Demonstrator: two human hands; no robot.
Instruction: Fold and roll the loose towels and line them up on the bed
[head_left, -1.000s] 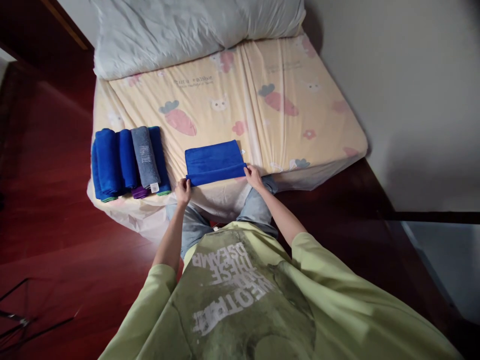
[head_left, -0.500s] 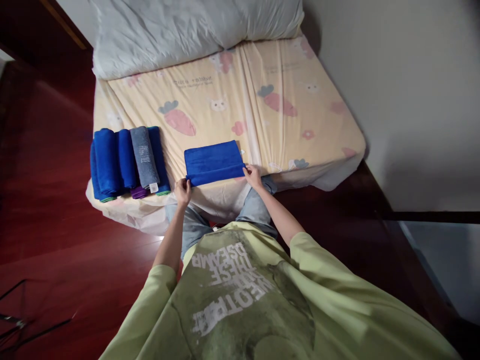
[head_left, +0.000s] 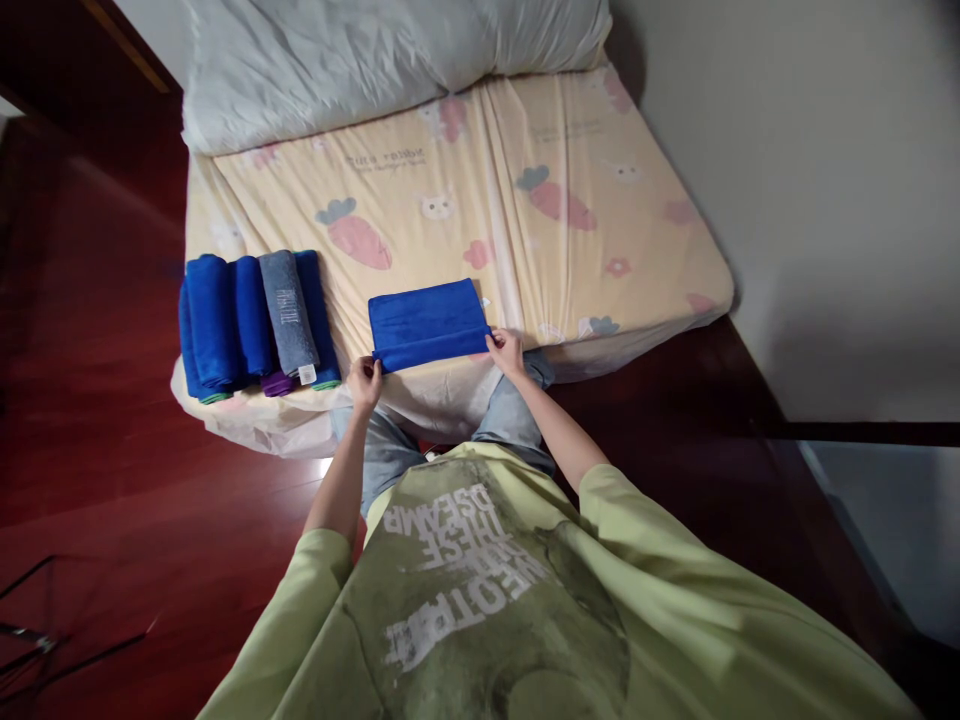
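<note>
A blue towel (head_left: 427, 312) lies on the bed near its front edge, its near side turned over into a narrow fold. My left hand (head_left: 365, 382) pinches the fold's left end. At the opposite end, my right hand (head_left: 505, 352) has its thumb and fingers closed on the right corner. Left of my hands sits a group of rolled towels: several blue rolls (head_left: 212, 325), a grey roll (head_left: 287, 315) with pale lettering and a white tag on top, and a bit of purple towel (head_left: 277, 384) showing underneath.
The bed (head_left: 450, 245) wears a cream sheet printed with carrots and rabbits. A large whitish pillow or quilt (head_left: 390, 65) lies across its far end. A grey wall (head_left: 810, 200) rises on the right. Thin black metal legs (head_left: 45, 645) stand on the dark red floor (head_left: 135, 480).
Both hands keep their hold on the towel's fold, and the towel looks the same. Only the camera view has shifted very slightly.
</note>
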